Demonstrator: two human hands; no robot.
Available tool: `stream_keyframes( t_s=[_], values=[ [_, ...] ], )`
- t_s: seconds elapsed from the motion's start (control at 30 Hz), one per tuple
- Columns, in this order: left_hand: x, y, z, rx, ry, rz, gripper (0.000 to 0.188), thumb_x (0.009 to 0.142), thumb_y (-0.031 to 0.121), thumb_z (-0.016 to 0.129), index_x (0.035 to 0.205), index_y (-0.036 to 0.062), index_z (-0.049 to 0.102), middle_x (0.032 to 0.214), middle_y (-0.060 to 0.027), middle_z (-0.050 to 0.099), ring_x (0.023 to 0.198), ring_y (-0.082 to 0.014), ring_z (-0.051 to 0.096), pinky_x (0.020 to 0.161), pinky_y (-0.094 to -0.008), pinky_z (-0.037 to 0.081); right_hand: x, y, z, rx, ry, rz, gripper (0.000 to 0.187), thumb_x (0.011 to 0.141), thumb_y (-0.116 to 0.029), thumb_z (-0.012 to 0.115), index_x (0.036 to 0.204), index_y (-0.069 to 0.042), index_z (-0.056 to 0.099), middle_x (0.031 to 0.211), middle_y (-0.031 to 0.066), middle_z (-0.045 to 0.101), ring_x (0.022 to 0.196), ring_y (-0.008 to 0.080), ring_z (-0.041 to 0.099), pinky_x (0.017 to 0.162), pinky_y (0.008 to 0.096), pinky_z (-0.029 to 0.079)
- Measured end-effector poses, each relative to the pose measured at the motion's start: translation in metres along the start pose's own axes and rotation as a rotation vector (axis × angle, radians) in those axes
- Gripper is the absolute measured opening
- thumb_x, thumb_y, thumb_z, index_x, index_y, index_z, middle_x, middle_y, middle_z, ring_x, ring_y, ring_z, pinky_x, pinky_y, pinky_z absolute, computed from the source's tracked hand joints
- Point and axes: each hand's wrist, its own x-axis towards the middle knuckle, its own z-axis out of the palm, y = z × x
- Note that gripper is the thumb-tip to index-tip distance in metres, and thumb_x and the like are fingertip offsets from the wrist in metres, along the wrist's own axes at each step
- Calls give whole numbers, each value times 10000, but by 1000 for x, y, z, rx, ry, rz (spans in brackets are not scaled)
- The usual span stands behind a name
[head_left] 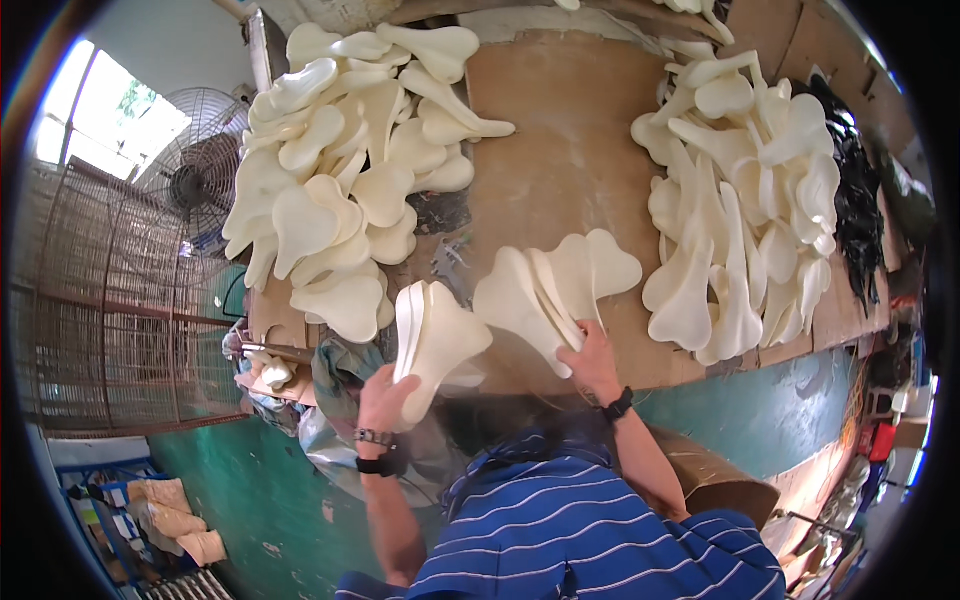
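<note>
My left hand [385, 402] is closed round the narrow end of a few cream, bicycle-saddle-shaped pieces [446, 335], held upright at the table's near edge. Beside them, my right hand [595, 362] grips the narrow ends of several more such pieces [512, 298], their wide ends fanned out over the cardboard. The two bunches nearly meet between my hands. A large heap of the same pieces [308, 215] lies to the left, and another heap [738, 165] lies to the right.
Brown cardboard [562, 110] covers the table. A grey caliper-like tool [450, 262] lies by the left heap. Left of the table stand a fan [188, 185] and a wire rack [120, 310]. Plastic bags [335, 440] hang at the near left edge; black strips [858, 215] lie far right.
</note>
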Motion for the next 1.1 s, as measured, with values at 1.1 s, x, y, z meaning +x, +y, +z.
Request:
stream_keyframes(
  t_s=[1.1],
  values=[
    [77, 96, 58, 624, -71, 174, 504, 676, 380, 777, 1084, 84, 784, 1080, -166, 763, 1058, -317, 715, 944, -391, 542, -18, -110, 64, 228, -51, -531, 689, 776, -166, 827, 1370, -62, 496, 1242, 202, 621, 1133, 408, 609, 972, 454, 493]
  ],
)
